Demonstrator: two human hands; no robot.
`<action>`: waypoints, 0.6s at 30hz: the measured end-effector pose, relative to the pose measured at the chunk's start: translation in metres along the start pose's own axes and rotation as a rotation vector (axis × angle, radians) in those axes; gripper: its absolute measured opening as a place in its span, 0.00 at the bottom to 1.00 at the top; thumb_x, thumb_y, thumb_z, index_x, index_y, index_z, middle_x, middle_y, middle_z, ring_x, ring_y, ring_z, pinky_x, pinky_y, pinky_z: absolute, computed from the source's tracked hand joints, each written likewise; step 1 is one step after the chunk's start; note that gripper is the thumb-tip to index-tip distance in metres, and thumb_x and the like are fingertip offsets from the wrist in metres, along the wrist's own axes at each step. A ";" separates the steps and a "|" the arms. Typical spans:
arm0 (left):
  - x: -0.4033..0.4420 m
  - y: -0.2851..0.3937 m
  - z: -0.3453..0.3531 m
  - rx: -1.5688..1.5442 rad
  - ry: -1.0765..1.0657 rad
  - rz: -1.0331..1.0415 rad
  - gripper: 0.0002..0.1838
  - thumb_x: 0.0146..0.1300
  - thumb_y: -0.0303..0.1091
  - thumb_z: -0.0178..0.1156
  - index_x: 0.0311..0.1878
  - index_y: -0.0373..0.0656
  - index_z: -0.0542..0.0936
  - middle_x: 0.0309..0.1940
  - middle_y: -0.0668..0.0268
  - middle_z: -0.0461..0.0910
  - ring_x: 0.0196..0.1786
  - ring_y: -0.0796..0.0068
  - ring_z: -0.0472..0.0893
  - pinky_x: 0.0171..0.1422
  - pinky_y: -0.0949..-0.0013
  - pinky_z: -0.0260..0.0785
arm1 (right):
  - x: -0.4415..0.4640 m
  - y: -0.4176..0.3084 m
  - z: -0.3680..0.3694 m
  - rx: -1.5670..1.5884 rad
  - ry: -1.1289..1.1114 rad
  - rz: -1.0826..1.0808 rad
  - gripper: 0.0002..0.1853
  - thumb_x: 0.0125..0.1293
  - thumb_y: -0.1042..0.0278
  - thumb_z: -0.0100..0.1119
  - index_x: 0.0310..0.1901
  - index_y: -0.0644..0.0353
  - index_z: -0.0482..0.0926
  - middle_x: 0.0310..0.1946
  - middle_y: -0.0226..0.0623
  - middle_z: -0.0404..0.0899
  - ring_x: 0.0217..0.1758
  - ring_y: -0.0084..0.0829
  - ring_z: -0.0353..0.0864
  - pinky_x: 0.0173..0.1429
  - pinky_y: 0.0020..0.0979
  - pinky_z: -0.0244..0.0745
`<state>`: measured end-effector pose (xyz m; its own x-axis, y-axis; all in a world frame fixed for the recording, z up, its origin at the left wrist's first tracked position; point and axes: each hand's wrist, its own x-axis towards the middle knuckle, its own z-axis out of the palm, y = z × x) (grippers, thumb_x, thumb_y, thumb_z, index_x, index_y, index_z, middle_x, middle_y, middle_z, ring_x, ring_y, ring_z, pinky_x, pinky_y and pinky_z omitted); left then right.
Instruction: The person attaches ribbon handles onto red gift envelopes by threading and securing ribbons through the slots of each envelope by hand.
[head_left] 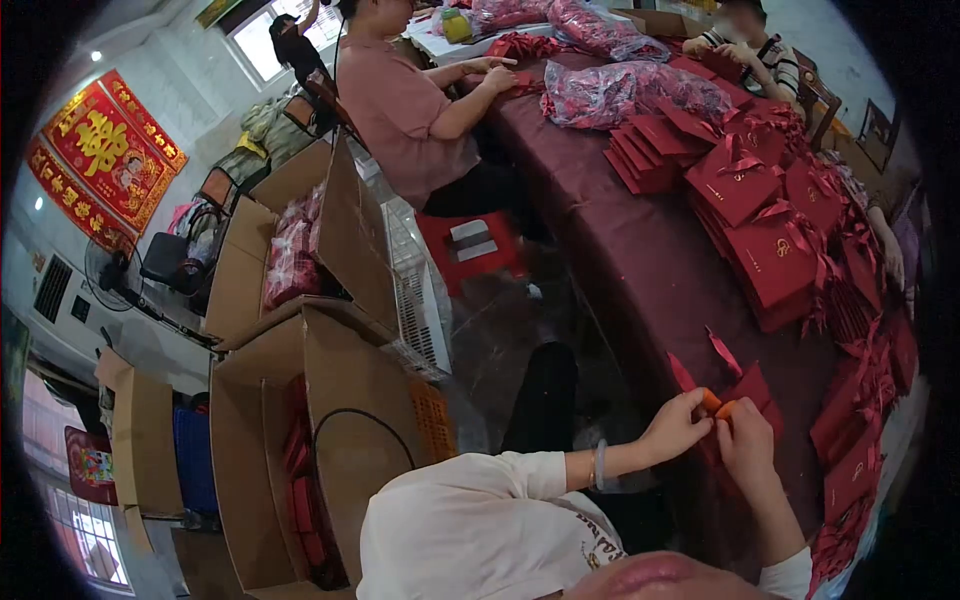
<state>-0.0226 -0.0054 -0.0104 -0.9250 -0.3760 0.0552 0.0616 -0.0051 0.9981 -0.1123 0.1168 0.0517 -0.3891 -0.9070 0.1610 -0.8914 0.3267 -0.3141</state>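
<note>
My left hand (675, 428), with a bracelet at the wrist, and my right hand (746, 440) meet over the near part of the table. Their fingers are closed in a pinch, side by side, with orange covers on some fingertips. Just beyond the fingers is a small red paper gift bag (762, 393). Red ribbon ends (724, 352) stick up from it, and both hands appear to grip the ribbon where it meets the bag. The exact pinched part is hidden by the fingers.
A dark red cloth covers the long table (610, 235). Stacked red gift bags (770, 260) fill its right side; plastic-wrapped bundles (635, 92) lie farther back. Open cartons (365, 400) stand left. A person in pink (405, 100) and another across (785, 75) work at the table.
</note>
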 end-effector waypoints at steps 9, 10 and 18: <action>0.004 0.003 -0.005 0.020 -0.032 0.005 0.12 0.60 0.28 0.56 0.47 0.35 0.74 0.39 0.60 0.78 0.42 0.72 0.78 0.45 0.69 0.69 | 0.002 -0.008 -0.013 0.129 0.030 0.104 0.06 0.56 0.77 0.56 0.35 0.65 0.73 0.30 0.46 0.73 0.36 0.47 0.76 0.36 0.39 0.71; 0.006 0.001 -0.006 0.018 -0.032 0.009 0.12 0.60 0.28 0.56 0.47 0.35 0.74 0.39 0.60 0.78 0.42 0.72 0.78 0.45 0.69 0.69 | 0.001 -0.010 -0.015 0.102 0.054 0.050 0.07 0.58 0.76 0.56 0.38 0.64 0.73 0.31 0.45 0.73 0.37 0.47 0.76 0.37 0.39 0.71; 0.003 0.017 -0.008 0.018 -0.048 -0.140 0.13 0.57 0.25 0.59 0.47 0.34 0.75 0.28 0.68 0.77 0.30 0.80 0.74 0.38 0.73 0.68 | -0.008 -0.008 0.001 -0.133 0.124 -0.123 0.10 0.54 0.78 0.55 0.40 0.60 0.73 0.35 0.40 0.73 0.37 0.41 0.75 0.41 0.38 0.70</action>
<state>-0.0210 -0.0139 0.0069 -0.9410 -0.3278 -0.0838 -0.0757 -0.0374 0.9964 -0.1020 0.1208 0.0516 -0.2940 -0.9053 0.3064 -0.9534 0.2553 -0.1606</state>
